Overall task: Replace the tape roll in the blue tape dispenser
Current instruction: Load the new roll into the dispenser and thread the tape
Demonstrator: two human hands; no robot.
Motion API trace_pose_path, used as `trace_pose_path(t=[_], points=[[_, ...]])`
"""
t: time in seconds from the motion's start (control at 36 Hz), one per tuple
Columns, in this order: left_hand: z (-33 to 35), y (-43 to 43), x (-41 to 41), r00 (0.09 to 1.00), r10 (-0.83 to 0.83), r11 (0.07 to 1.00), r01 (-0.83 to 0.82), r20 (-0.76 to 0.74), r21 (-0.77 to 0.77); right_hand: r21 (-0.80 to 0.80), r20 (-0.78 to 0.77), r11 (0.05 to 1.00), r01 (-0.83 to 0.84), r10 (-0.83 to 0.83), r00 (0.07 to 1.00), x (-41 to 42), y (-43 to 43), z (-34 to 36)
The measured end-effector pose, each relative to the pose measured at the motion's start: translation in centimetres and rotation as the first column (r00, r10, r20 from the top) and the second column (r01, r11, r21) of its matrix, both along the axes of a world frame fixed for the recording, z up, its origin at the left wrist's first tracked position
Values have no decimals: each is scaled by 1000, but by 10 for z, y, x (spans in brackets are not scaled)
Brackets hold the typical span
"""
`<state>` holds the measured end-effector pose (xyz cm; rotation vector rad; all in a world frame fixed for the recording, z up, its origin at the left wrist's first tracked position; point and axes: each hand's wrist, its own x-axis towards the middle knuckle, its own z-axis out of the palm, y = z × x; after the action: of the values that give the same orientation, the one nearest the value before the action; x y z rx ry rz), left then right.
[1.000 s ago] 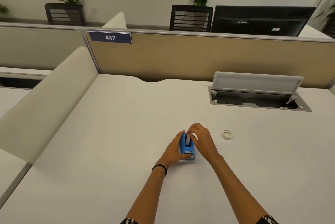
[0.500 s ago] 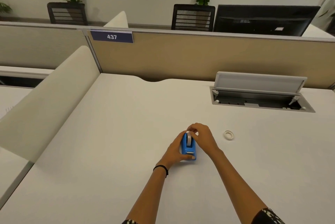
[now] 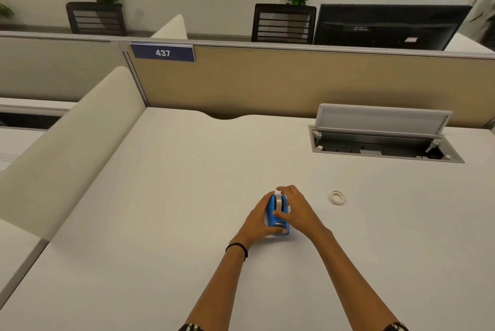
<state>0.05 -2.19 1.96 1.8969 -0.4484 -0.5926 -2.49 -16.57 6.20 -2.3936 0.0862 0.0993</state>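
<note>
L hand [image 3: 258, 219] is gripping the blue dispenser [image 3: 276, 219] on the desk [image 3: 160, 197]; R hand [image 3: 297, 211] is clamped over the roll [image 3: 279, 202]. Best pressing it straight down, w/ dispenser steadied.

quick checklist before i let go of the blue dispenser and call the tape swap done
1. Blue dispenser standing on the desk: ok.
2. Left hand bracing its side: ok.
3. Right hand on the other side, thumb across the top: ok.
4. Tape roll sitting in the dispenser: ok.
5. Tape end at the cutter: cannot tell.
6. Loose ring lying apart, right of the hands: ok.
</note>
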Motion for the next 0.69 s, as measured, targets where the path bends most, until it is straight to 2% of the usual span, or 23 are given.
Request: trace_pose_path(t=[0.14, 0.22, 0.47, 0.69], points=[[-1, 1, 1, 1000, 9, 1000, -9, 7, -11, -32, -56, 996, -83, 81, 995, 2, -7, 0], [-3, 1, 1, 1000, 7, 1000, -7, 7, -5, -37, -38, 994, -99, 98, 995, 3, -9, 2], [-3, 1, 2, 1000, 8, 1000, -7, 15, -11, -192, 28, 960, -206, 215, 976, 9, -11, 4], [-4, 0, 2, 1000, 2, 1000, -2, 6, -16, -135, -24, 972, -191, 189, 982, 10, -11, 5]])
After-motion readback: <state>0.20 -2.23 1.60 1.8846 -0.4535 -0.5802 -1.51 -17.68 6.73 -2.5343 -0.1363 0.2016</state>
